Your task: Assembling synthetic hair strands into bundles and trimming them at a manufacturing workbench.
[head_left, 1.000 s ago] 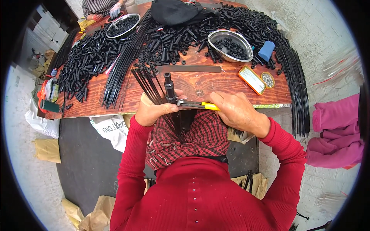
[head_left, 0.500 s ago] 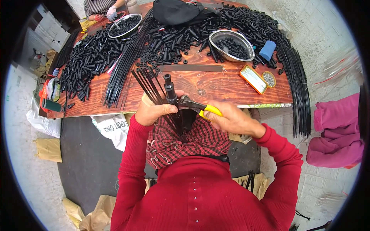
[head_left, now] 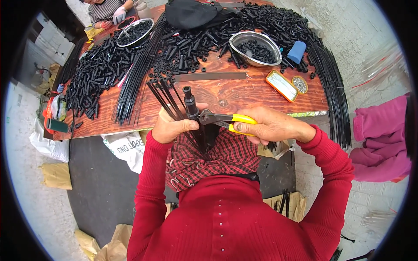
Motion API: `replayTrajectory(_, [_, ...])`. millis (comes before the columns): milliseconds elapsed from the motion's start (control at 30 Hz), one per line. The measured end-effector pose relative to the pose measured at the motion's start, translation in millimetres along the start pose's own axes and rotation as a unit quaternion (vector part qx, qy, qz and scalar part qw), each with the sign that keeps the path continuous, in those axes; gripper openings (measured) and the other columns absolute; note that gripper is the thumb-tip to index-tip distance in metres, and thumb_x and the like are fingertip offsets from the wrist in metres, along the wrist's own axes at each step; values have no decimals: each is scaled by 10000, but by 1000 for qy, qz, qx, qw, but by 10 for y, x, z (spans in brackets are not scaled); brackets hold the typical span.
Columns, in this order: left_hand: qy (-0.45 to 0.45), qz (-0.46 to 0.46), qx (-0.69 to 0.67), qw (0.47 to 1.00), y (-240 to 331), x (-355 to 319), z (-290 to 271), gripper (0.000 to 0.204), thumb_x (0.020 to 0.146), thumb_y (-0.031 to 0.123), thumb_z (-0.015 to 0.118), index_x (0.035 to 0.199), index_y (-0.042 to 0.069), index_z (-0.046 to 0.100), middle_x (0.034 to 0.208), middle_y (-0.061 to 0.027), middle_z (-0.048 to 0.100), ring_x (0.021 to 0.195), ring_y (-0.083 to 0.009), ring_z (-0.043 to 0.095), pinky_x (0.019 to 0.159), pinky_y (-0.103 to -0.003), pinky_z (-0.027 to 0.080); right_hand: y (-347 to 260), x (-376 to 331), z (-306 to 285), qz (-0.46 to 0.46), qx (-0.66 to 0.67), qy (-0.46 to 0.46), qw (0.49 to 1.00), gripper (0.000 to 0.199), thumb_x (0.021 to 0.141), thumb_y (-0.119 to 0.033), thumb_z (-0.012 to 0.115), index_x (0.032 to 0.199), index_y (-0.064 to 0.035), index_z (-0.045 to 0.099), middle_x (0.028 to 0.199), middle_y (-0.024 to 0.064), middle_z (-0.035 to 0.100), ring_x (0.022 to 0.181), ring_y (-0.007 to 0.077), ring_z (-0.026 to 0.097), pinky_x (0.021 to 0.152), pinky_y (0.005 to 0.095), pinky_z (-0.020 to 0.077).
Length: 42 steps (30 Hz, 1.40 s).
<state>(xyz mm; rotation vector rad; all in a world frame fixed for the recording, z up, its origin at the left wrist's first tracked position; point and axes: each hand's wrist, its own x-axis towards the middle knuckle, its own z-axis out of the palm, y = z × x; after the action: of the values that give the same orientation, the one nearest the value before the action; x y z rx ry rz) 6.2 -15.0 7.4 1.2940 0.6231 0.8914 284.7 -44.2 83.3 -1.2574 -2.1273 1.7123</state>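
My left hand [head_left: 172,127] is closed around several thin black rods [head_left: 164,99] and an upright black tubular part [head_left: 190,103], which stands up past my thumb. Yellow-handled pliers [head_left: 221,118] are gripped in my right hand [head_left: 266,123]. Their dark jaws meet the side of the tubular part, just beside my left fingertips. What lies between the jaws is too small to make out. Below my hands, the lower ends of the rods hang over a red checked cloth [head_left: 209,163] on my lap.
Loose black tubular parts [head_left: 96,71] are heaped on the wooden table [head_left: 244,91]. A metal bowl [head_left: 261,61], an open tin [head_left: 282,85], a round tin [head_left: 300,85], a blue block [head_left: 297,52] and long rod bundles [head_left: 335,100] lie there. Another person's gloved hand [head_left: 119,15] works far left.
My right hand has shifted slightly to the right with the pliers, and my right elbow swings outward. My left hand keeps its hold on the rods and tubular part.
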Motion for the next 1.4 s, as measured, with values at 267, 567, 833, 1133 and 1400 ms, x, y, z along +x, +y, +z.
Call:
replayTrajectory(267, [47,2,51,998,27,13,142,493,750,82,774,1186,-71,602,1044,-113,683,915,-160,648,858,-293,506,0,-45,-33,1,-17,17,1000,358,1013,-390,442,949,-51,540,568,-20,466,458,67,452,422,244,366])
replayTrajectory(567, [122,46,38,991,-14,4,293,419,785,-25,727,1183,-63,604,1108,-113,668,944,-134,624,852,-283,504,22,27,14,-75,-83,70,991,393,1005,-388,464,898,-18,543,583,12,493,512,105,490,472,303,391])
replayTrajectory(833, [117,24,30,992,-28,24,206,398,786,-28,727,1166,-61,612,1099,-111,672,935,-129,625,849,-276,504,-63,61,111,-27,-268,174,947,310,953,-309,530,925,-6,585,681,204,593,681,429,596,619,496,456])
replayTrajectory(1133, [61,11,34,997,-14,56,-50,469,798,16,730,1229,-49,555,1162,-117,648,998,-153,628,894,-313,503,77,190,228,7,62,59,996,320,1003,-330,469,882,-38,522,605,27,531,450,92,501,419,273,413])
replayTrajectory(1400, [71,37,-44,996,-107,46,-20,574,816,152,754,1276,-79,502,1123,-179,650,1057,-251,634,917,-352,503,246,224,315,18,141,32,989,338,1014,-372,443,1011,-56,563,622,-9,528,472,58,498,440,207,419])
